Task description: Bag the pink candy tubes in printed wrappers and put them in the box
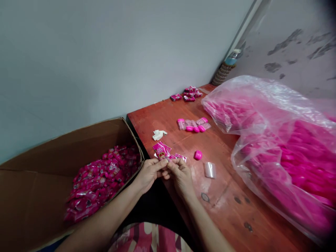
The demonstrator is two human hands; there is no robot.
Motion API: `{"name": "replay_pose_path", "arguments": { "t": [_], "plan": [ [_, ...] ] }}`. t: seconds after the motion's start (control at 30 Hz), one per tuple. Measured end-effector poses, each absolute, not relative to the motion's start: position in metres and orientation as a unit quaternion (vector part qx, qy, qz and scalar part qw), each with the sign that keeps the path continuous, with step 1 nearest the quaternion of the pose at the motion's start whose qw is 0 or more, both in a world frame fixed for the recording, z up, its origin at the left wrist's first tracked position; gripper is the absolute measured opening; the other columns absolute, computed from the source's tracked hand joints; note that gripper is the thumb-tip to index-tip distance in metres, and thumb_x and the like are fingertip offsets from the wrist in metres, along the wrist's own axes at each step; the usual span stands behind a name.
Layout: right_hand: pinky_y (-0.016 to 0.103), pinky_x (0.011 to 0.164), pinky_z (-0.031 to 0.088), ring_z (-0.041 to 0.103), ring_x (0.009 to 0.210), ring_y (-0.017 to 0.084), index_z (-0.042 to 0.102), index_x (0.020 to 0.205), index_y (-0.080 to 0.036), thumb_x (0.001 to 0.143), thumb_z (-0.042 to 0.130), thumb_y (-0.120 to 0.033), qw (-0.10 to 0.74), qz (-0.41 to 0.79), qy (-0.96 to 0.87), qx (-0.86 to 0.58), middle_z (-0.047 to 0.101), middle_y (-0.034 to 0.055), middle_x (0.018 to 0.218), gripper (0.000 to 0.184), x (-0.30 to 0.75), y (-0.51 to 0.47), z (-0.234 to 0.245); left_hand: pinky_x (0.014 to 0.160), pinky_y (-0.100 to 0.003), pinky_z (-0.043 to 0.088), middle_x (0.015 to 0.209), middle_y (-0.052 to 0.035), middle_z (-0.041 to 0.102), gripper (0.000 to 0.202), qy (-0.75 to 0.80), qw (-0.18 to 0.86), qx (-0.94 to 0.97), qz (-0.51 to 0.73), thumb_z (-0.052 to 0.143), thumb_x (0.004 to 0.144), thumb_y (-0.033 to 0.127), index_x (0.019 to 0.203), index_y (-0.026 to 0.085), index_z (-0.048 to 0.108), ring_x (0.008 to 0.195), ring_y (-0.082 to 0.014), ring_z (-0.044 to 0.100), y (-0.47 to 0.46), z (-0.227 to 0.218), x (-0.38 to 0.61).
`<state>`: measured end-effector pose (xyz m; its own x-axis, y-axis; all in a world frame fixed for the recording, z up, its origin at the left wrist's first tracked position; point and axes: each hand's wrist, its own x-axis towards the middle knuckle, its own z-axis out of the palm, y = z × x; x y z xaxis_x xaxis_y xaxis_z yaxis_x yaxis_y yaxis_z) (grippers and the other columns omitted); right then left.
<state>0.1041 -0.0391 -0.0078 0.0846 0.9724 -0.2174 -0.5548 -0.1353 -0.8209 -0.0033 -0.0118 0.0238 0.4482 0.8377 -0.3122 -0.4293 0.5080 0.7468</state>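
At the table's near-left edge, my left hand (151,172) and my right hand (181,174) meet with thumbs and fingertips pinched together. Whatever lies between the fingertips is too small and covered to name. Just beyond the fingers are flat pink printed wrappers (161,149), partly hidden by the hands. A small glossy pink cap (198,155) sits to the right of my right hand. Near it lies a clear plastic sleeve (210,170). Farther back, several small clear patterned containers with pink ends (194,126) lie side by side.
Left of the reddish table (223,217) stands an open cardboard box (28,189) holding many pink wrapped packets (102,175). A large clear bag (252,84) of pink pieces covers the right side. Against the wall are several pink packets (190,94), and a crumpled white scrap (159,134) lies nearer.
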Motion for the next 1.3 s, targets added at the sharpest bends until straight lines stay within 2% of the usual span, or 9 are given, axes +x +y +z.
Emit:
{"name": "replay_pose_path", "arguments": {
  "t": [0.13, 0.27, 0.37, 0.53, 0.77, 0.93, 1.1, 1.2, 1.3],
  "plan": [
    [0.019, 0.043, 0.046, 0.059, 0.046, 0.011, 0.052, 0.076, -0.017, 0.073, 0.066, -0.031, 0.584, 0.64, -0.273, -0.418, 0.066, 0.0001, 0.062, 0.02, 0.105, -0.041, -0.006, 0.06, -0.028, 0.048, 0.071, -0.0064, 0.065, 0.022, 0.36, 0.756, 0.288, 0.464, 0.066, 0.071, 0.031, 0.073, 0.009, 0.064, 0.061, -0.0139, 0.06, -0.019, 0.024, -0.021],
    [0.019, 0.044, 0.045, 0.059, 0.046, 0.01, 0.051, 0.074, -0.017, 0.076, 0.062, -0.037, 0.589, 0.61, -0.272, -0.455, 0.066, 0.001, 0.063, 0.023, 0.113, -0.038, 0.001, 0.083, -0.039, 0.047, 0.091, -0.0107, 0.069, 0.042, 0.413, 0.659, 0.251, 0.577, 0.058, 0.073, 0.05, 0.093, 0.014, 0.064, 0.086, -0.0226, 0.064, -0.016, 0.02, -0.045],
    [0.019, 0.044, 0.045, 0.059, 0.049, 0.01, 0.052, 0.074, -0.017, 0.077, 0.06, -0.039, 0.603, 0.589, -0.264, -0.469, 0.065, 0.001, 0.065, 0.024, 0.119, -0.034, 0.003, 0.093, -0.041, 0.04, 0.103, -0.0117, 0.066, 0.044, 0.481, 0.575, 0.414, 0.516, 0.061, 0.071, 0.045, 0.104, 0.016, 0.063, 0.099, -0.0252, 0.059, -0.001, 0.014, -0.047],
    [0.021, 0.045, 0.046, 0.059, 0.052, 0.012, 0.053, 0.074, -0.018, 0.076, 0.061, -0.041, 0.59, 0.583, -0.279, -0.484, 0.065, 0.0014, 0.066, 0.025, 0.124, -0.036, 0.002, 0.106, -0.046, 0.012, 0.122, -0.007, 0.056, 0.031, 0.502, 0.313, 0.712, 0.379, 0.064, 0.071, 0.029, 0.102, 0.025, 0.065, 0.126, -0.0267, 0.034, 0.028, -0.005, -0.019],
    [0.023, 0.05, 0.048, 0.059, 0.055, 0.013, 0.057, 0.076, -0.017, 0.074, 0.064, -0.037, 0.549, 0.554, -0.31, -0.543, 0.064, 0.0016, 0.068, 0.021, 0.128, -0.036, -0.009, 0.105, -0.049, 0.017, 0.121, -0.0072, 0.057, 0.023, 0.492, 0.136, 0.813, 0.281, 0.049, 0.083, 0.024, 0.099, 0.021, 0.065, 0.124, -0.0265, 0.036, 0.035, -0.032, -0.011],
    [0.027, 0.058, 0.049, 0.06, 0.061, 0.014, 0.059, 0.078, -0.017, 0.073, 0.064, -0.04, 0.532, 0.495, -0.346, -0.593, 0.064, 0.0026, 0.072, 0.024, 0.125, -0.036, -0.006, 0.105, -0.049, 0.02, 0.115, -0.0078, 0.061, 0.023, 0.472, 0.141, 0.803, 0.334, 0.046, 0.084, 0.019, 0.096, 0.019, 0.066, 0.122, -0.025, 0.04, 0.032, -0.034, -0.013],
    [0.029, 0.069, 0.049, 0.06, 0.079, 0.016, 0.057, 0.1, -0.02, 0.067, 0.068, -0.04, 0.554, 0.397, -0.378, -0.627, 0.063, 0.0043, 0.094, 0.039, 0.127, -0.026, 0.006, 0.105, -0.046, 0.023, 0.116, -0.0085, 0.06, 0.024, 0.43, 0.239, 0.76, 0.425, 0.047, 0.085, 0.023, 0.101, 0.019, 0.064, 0.118, -0.0217, 0.045, 0.018, -0.019, -0.01],
    [0.028, 0.057, 0.049, 0.059, 0.06, 0.015, 0.057, 0.101, -0.018, 0.056, 0.076, -0.037, 0.544, 0.461, -0.35, -0.608, 0.064, 0.0024, 0.077, 0.052, 0.129, -0.016, 0.012, 0.104, -0.044, 0.026, 0.117, -0.0083, 0.059, 0.023, 0.412, 0.289, 0.74, 0.446, 0.047, 0.085, 0.025, 0.097, 0.02, 0.065, 0.117, -0.0214, 0.046, 0.006, -0.003, -0.007],
    [0.025, 0.051, 0.046, 0.055, 0.051, 0.012, 0.059, 0.096, -0.018, 0.053, 0.078, -0.031, 0.547, 0.455, -0.353, -0.607, 0.062, -0.0011, 0.064, 0.049, 0.131, -0.009, 0.018, 0.097, -0.038, 0.036, 0.117, -0.0092, 0.059, 0.031, 0.425, 0.374, 0.678, 0.469, 0.052, 0.082, 0.03, 0.109, 0.02, 0.06, 0.11, -0.0219, 0.052, 0.0, 0.011, -0.008]
  ]
}}
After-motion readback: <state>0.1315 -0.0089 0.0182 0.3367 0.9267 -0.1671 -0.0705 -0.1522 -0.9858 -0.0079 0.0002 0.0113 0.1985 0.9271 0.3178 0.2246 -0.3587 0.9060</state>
